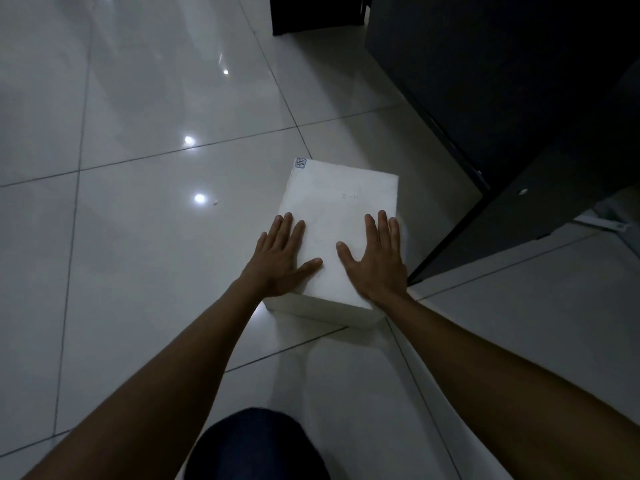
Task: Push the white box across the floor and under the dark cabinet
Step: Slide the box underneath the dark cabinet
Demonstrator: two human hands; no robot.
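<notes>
A flat white box lies on the glossy tiled floor, with a small blue-edged label at its far left corner. My left hand rests flat on the box's near left part, fingers spread, partly over the left edge. My right hand lies flat on the near right part, fingers spread too. The dark cabinet stands just right of the box, its lower corner near my right wrist. The box's right side sits close to the cabinet's base.
Grey floor tiles stretch to the left and ahead, with ceiling lights reflected in them. Another dark piece of furniture stands at the far top. My knee in dark cloth shows at the bottom. A small white scrap lies left of the box.
</notes>
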